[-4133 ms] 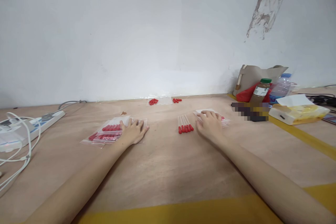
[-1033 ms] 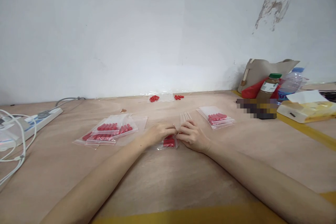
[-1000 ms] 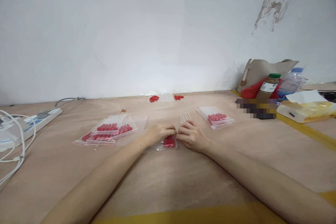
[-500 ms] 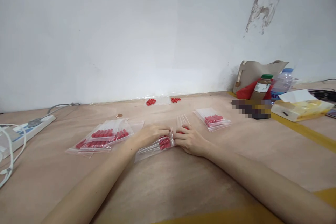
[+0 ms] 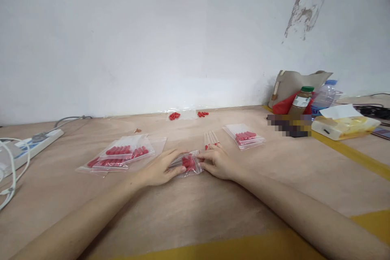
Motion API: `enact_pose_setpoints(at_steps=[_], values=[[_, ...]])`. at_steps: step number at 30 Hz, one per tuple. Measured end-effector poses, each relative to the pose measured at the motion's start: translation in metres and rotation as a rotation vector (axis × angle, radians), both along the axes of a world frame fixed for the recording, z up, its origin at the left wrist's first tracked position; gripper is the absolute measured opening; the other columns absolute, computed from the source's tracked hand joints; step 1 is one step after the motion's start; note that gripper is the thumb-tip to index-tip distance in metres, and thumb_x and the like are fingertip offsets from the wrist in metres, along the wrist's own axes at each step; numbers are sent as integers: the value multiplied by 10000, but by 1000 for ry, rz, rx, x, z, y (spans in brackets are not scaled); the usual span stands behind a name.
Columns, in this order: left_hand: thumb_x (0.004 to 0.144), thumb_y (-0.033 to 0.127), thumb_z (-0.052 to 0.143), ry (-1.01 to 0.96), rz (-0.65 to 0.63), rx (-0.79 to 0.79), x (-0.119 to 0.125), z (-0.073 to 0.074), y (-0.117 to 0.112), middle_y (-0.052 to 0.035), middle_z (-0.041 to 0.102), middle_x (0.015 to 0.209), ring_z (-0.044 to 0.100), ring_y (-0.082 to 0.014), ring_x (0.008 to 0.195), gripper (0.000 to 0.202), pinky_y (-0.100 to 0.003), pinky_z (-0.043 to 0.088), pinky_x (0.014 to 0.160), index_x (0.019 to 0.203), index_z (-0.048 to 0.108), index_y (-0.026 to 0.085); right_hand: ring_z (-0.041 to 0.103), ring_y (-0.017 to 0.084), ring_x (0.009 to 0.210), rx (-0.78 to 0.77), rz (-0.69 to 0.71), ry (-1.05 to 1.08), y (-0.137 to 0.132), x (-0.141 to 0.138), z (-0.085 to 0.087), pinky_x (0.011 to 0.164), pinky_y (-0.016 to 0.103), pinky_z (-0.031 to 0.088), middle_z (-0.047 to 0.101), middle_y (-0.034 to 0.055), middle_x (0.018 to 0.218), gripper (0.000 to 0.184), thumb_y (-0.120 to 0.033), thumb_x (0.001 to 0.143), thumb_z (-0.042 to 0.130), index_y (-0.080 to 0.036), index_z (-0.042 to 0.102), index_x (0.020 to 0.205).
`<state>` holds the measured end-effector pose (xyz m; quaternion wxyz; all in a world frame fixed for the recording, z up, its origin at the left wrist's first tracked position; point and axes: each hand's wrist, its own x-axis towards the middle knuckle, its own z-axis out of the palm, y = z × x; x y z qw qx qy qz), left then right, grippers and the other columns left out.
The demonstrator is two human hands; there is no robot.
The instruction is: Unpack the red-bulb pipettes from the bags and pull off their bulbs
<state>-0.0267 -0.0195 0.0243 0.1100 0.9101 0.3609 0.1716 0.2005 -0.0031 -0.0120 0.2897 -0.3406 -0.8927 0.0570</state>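
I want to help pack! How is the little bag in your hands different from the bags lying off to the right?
The held bag is gripped by the left hand and right hand; the right bags lie untouched. The held bag looks crumpled, the right bags flat. The held bag is single; the right bags seem stacked. Both are clear plastic with red pieces inside.

makeshift packing workshop, plywood table (image 5: pixel 189 211), stacked zip bags (image 5: pixel 122 155), power strip (image 5: pixel 33 144)
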Motion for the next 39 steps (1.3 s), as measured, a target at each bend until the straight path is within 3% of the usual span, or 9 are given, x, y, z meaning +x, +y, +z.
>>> enact_pose_setpoints(at_steps=[4, 7, 11, 18, 22, 28, 33, 39], values=[[833, 334, 493, -136, 73, -20, -17, -22, -9, -61, 513, 1222, 504, -193, 1082, 417, -314, 428, 893, 1227, 417, 221, 495, 176, 828, 9, 3, -38, 0, 2, -1, 749, 326, 297, 666, 1, 908, 227, -254, 782, 575, -288, 631, 999], [831, 293, 497, -172, 62, -22, -15, -30, -9, -50, 551, 1168, 510, -182, 1071, 330, -323, 414, 917, 1152, 488, 216, 497, 180, 850, 54, -10, -37, 1, 0, -5, 758, 331, 283, 665, 3, 892, 235, -262, 773, 590, -303, 632, 1000], [834, 281, 497, -195, 75, -30, -11, -30, -8, -47, 574, 1132, 520, -175, 1057, 269, -333, 416, 917, 1092, 530, 211, 509, 170, 842, 80, -33, 2, -1, -6, -7, 746, 321, 276, 662, 4, 898, 240, -230, 739, 624, -294, 638, 970], [840, 285, 494, -194, 77, -8, -13, -30, -10, -46, 593, 1099, 540, -171, 1025, 240, -324, 434, 893, 1061, 554, 214, 527, 180, 832, -58, -75, 57, -7, -22, -2, 739, 309, 293, 657, 4, 819, 185, -371, 687, 670, -235, 634, 807], [848, 304, 482, -196, 70, -22, -12, -30, -10, -47, 591, 1097, 539, -174, 1021, 244, -323, 437, 883, 1067, 549, 217, 535, 163, 781, -106, -71, 100, -6, -24, -2, 734, 297, 307, 651, -14, 734, 148, -327, 666, 682, -236, 647, 777], [857, 321, 470, -178, 84, -66, -13, -30, -10, -44, 581, 1114, 532, -177, 1031, 257, -329, 433, 886, 1087, 537, 228, 546, 132, 700, -208, -31, 148, -2, -3, 4, 737, 285, 346, 638, -29, 681, 142, -298, 632, 684, -201, 639, 725], [854, 321, 470, -180, 92, -74, -14, -28, -10, -51, 572, 1142, 529, -186, 1040, 263, -342, 433, 892, 1087, 547, 229, 557, 159, 788, -137, -31, 78, -4, 16, 10, 818, 343, 341, 636, -14, 755, 178, -341, 621, 696, -201, 612, 692], [851, 319, 474, -167, 92, -56, -13, -28, -10, -41, 578, 1133, 535, -179, 1032, 259, -330, 439, 886, 1081, 559, 238, 570, 147, 789, -220, 120, 119, -4, 16, 12, 755, 297, 409, 651, 1, 798, 153, -254, 664, 668, -199, 632, 802]])
